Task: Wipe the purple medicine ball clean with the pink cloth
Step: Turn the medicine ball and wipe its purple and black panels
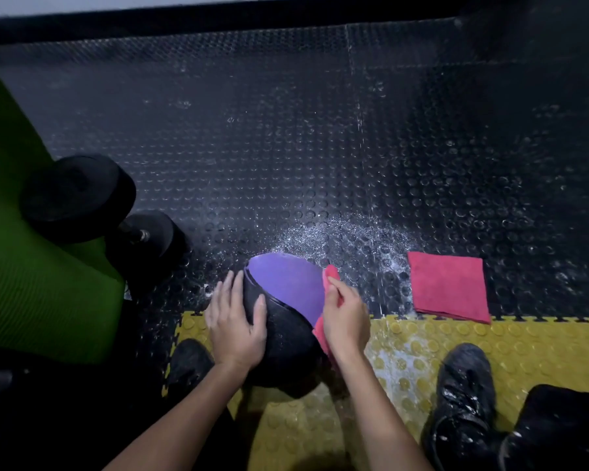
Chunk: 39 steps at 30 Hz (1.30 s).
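The purple and black medicine ball (286,283) sits on the floor between my feet, where black studded matting meets yellow tiles. My left hand (233,321) lies flat against the ball's black left side, fingers spread and thumb on top. My right hand (345,317) grips a pink cloth (330,277) and presses it against the ball's right side, at the edge of the purple panel. Part of the cloth hangs out below my palm.
A second pink cloth (449,287) lies folded on the floor to the right. A black dumbbell (92,212) rests on a green mat (24,266) at left. White powder (347,239) dusts the black floor (286,130) behind the ball. My dusty black shoe (463,396) stands at right.
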### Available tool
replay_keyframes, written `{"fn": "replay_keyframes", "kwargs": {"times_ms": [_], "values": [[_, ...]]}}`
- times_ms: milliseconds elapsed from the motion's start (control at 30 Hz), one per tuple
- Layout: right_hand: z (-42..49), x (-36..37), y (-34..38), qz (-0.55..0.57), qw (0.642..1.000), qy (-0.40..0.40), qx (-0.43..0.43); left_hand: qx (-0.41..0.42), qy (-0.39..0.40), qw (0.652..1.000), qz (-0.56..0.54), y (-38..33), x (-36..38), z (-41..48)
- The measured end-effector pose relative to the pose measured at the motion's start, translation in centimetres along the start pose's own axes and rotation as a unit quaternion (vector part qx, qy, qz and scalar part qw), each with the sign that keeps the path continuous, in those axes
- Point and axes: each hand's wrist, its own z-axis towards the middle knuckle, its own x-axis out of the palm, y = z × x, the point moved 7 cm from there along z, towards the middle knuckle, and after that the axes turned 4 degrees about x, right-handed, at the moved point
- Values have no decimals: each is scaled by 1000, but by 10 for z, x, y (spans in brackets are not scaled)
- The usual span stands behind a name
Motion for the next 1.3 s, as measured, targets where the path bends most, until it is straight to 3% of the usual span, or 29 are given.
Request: {"fn": "replay_keyframes", "kwargs": {"times_ms": [67,200,267,367,433,500,567,633,700,767,867,933,1000,1067,1167,1300], "values": [[-2,-5,7,-78,997,-12,-11,54,14,998,27,-8,5,-3],[-30,11,66,-143,956,10,-258,171,35,985,7,-17,2,-5],[-32,18,74,-167,949,64,-259,103,53,993,-24,-11,1,8],[-43,21,75,-202,943,75,-254,-133,74,988,-10,10,9,28],[-57,25,82,-187,936,58,-291,-166,78,983,-8,13,10,27],[-57,24,86,-178,931,8,-320,-144,64,987,-25,10,4,21],[-31,17,83,-180,948,31,-260,-117,52,991,-25,6,2,17],[11,16,59,-174,974,115,-90,-94,60,994,-9,1,4,19],[34,10,44,-164,976,143,14,-83,72,994,-6,-1,6,21],[29,12,44,-176,975,139,3,-82,76,994,-11,1,7,22],[-24,25,71,-213,953,116,-182,-78,82,993,-11,4,6,20],[-46,27,85,-204,941,103,-249,-70,85,994,-15,3,4,18],[-25,27,76,-197,955,110,-192,-65,87,994,-16,3,4,17],[12,23,52,-180,972,126,-78,-59,95,994,0,1,7,17],[36,14,34,-164,975,142,34,-47,110,993,8,-2,13,19],[-8,17,47,-263,956,99,-89,-50,111,993,-6,2,11,23]]}}
